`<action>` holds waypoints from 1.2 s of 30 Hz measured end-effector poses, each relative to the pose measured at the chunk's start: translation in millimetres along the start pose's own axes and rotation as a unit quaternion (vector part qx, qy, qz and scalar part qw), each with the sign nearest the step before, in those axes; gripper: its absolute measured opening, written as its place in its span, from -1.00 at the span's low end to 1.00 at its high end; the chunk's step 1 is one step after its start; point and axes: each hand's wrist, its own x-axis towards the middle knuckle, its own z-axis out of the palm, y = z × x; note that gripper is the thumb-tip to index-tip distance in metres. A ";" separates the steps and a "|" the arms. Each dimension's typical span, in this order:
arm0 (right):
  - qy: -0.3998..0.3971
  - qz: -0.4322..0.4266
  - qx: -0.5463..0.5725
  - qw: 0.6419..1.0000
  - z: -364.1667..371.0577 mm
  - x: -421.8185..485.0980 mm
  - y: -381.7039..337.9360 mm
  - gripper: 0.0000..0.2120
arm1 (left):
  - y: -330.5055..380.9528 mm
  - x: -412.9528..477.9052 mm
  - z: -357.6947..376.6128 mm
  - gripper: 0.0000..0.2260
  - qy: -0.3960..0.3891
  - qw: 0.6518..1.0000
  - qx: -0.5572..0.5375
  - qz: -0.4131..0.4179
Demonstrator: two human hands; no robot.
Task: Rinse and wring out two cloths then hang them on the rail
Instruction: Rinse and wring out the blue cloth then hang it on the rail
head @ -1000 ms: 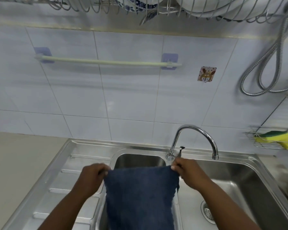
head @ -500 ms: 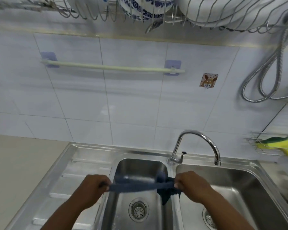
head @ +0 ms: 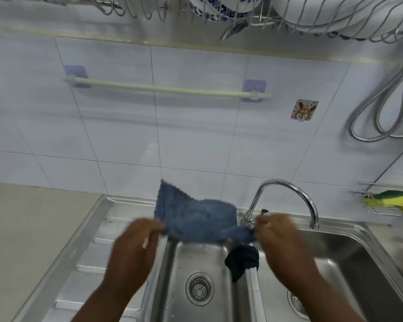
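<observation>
Both hands (head: 135, 249) (head: 279, 238) pinch blue cloth (head: 196, 219) edge (blurred) above sink (head: 219, 287); rail (head: 168, 89) bare.

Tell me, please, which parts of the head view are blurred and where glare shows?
Head view: motion blur smears both hands, left and right, and the blue cloth between them; the rail is fairly sharp; highlights glint on the tap; frame edges bow from the wide lens.

Domestic kitchen, viewed at the sink. A stainless double-bowl sink (head: 349, 249) with ribbed drainboard (head: 79, 259) and swan-neck tap (head: 286, 189) sits below a white-tiled wall (head: 196, 140). Overhead, a wire dish rack (head: 300, 22) holds crockery (one blue-patterned piece); a wall basket (head: 382, 212) holds a yellow-green sponge (head: 391, 199).
</observation>
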 end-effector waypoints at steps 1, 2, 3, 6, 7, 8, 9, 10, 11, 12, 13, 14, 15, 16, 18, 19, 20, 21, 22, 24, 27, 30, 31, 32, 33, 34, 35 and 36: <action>-0.163 0.008 -0.075 0.984 23.4 -10.0 15.0 -0.79 | -19.5 -14.1 13.8 -0.67 -0.142 0.988 -0.005 -0.063; -0.253 0.032 -0.088 0.963 39.4 -18.2 25.0 -0.84 | -40.7 -30.6 27.8 -0.63 -0.251 0.961 0.000 -0.117; -0.282 0.053 -0.063 0.956 47.8 -23.9 32.2 -0.88 | -57.7 -43.6 37.6 -0.62 -0.296 0.945 0.004 -0.138; -0.177 0.123 0.046 0.975 55.4 -17.9 38.7 -0.68 | -69.0 -45.3 44.5 -0.68 -0.258 0.955 -0.029 -0.144; -0.150 0.149 0.088 0.973 52.1 -12.9 31.3 -0.68 | -65.8 -38.8 42.4 -0.69 -0.238 0.958 -0.044 -0.150; -0.133 0.183 0.150 0.962 46.9 -6.8 21.5 -0.72 | -61.3 -30.3 38.0 -0.71 -0.222 0.958 -0.066 -0.171; -0.113 0.218 0.220 0.944 43.7 -0.9 11.3 -0.78 | -58.3 -21.1 33.1 -0.77 -0.205 0.953 -0.098 -0.200; -0.096 0.248 0.285 0.921 40.2 5.5 2.1 -0.82 | -57.0 -11.8 27.5 -0.85 -0.192 0.942 -0.134 -0.239; -0.082 0.275 0.349 0.892 36.8 12.0 -4.5 -0.84 | -56.6 -3.1 22.0 -0.89 -0.177 0.929 -0.173 -0.276; -0.075 0.292 0.396 0.867 32.4 18.7 -10.3 -0.85 | -57.3 5.1 15.4 -0.91 -0.163 0.915 -0.208 -0.304; -0.069 0.299 0.428 0.850 26.5 25.7 -15.5 -0.87 | -59.1 13.4 7.0 -0.91 -0.144 0.904 -0.241 -0.323; -0.069 0.291 0.451 0.841 19.0 33.4 -21.2 -0.93 | -60.9 22.5 -4.2 -0.90 -0.130 0.896 -0.265 -0.331; -0.082 0.268 0.459 0.843 10.0 41.3 -26.9 -0.96 | -63.9 31.6 -17.5 -0.89 -0.122 0.892 -0.286 -0.328; -0.096 0.229 0.437 0.865 1.7 50.5 -30.4 -0.86 | -67.7 41.6 -31.7 -0.84 -0.127 0.898 -0.285 -0.309; -0.117 0.165 0.358 0.911 -19.2 73.9 -42.7 -0.73 | -76.2 65.3 -60.5 -0.72 -0.150 0.919 -0.257 -0.259; -0.115 0.150 0.331 0.924 -28.0 87.2 -48.7 -0.74 | -79.9 78.6 -73.9 -0.68 -0.160 0.926 -0.243 -0.239; -0.101 0.134 0.305 0.937 -36.2 102.0 -54.5 -0.76 | -85.5 92.0 -85.3 -0.65 -0.165 0.934 -0.224 -0.223; -0.072 0.123 0.279 0.950 -42.3 118.0 -61.4 -0.74 | -89.7 106.3 -95.5 -0.63 -0.157 0.943 -0.207 -0.210; -0.035 0.112 0.253 0.960 -47.2 134.8 -69.5 -0.72 | -96.0 121.8 -103.6 -0.62 -0.129 0.953 -0.184 -0.202; 0.052 0.069 0.196 0.977 -52.3 167.3 -84.2 -0.76 | -104.9 153.6 -118.1 -0.62 -0.046 0.966 -0.149 -0.204; 0.146 0.045 0.120 0.981 -65.1 209.8 -108.3 -0.90 | -112.6 200.7 -138.6 -0.76 0.056 0.967 -0.125 -0.213; 0.165 0.103 0.292 0.936 -81.4 252.6 -134.9 -0.90 | -119.6 243.3 -161.5 -0.86 0.109 0.961 -0.116 -0.227; 0.152 0.127 0.387 0.900 -85.3 266.6 -143.0 -0.90 | -120.9 255.8 -169.0 -0.92 0.123 0.948 -0.155 -0.248; 0.140 0.140 0.473 0.859 -88.3 278.9 -151.8 -0.90 | -123.5 266.9 -175.4 -0.95 0.138 0.934 -0.198 -0.264; 0.134 0.144 0.535 0.822 -90.1 289.8 -160.2 -0.91 | -124.8 277.8 -181.1 -0.94 0.147 0.919 -0.242 -0.273; 0.136 0.139 0.575 0.795 -90.5 299.4 -167.7 -0.93 | -126.3 288.3 -185.5 -0.92 0.152 0.905 -0.283 -0.278; 0.146 0.128 0.603 0.774 -89.2 308.6 -173.6 -0.93 | -127.3 297.9 -188.5 -0.91 0.155 0.893 -0.321 -0.275; 0.159 0.111 0.620 0.760 -87.5 317.0 -178.7 -0.91 | -128.4 306.5 -190.3 -0.90 0.159 0.884 -0.348 -0.268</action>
